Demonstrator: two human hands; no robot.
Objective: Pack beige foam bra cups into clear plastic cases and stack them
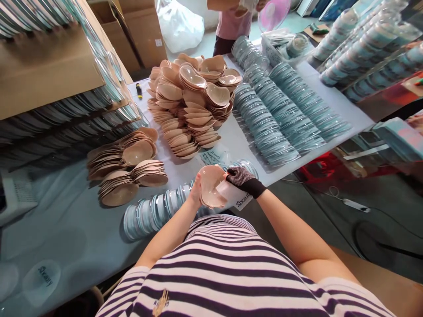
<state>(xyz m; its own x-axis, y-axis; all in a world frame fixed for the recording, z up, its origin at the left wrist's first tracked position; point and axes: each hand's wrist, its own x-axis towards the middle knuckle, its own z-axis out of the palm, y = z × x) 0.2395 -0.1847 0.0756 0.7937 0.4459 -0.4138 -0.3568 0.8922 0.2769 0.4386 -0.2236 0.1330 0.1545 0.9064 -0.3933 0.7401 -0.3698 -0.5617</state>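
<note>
- Head view: the left hand is bare and cups a beige pad from its left edge, fingers wrapped closed around the rim, just above the near edge of the desk.
- The right hand wears a dark dotted glove and meets the pad from the right, its fingers pinched on a clear printed sleeve that lies against the pad's right side; the sleeve's lettered end hangs below the glove.
- Pad and sleeve sit together between the two hands, right in front of the striped shirt.
- Just beneath the hands, a row of clear round cases lies on its side along the desk edge.
- To the left, low stacks of beige pads fan out on the desk, near the hands but apart from them.
- Further back, a tall heap of pads fills the middle of the desk, some with glossy film facing up.
- To the right of the heap, long rows of blue-rimmed cases run away along the desk.
- A flat printed sleeve lies between the heap and the hands.
- At the far end another person in a pink top stands at the desk, their hands mostly cut off by the frame.
</note>
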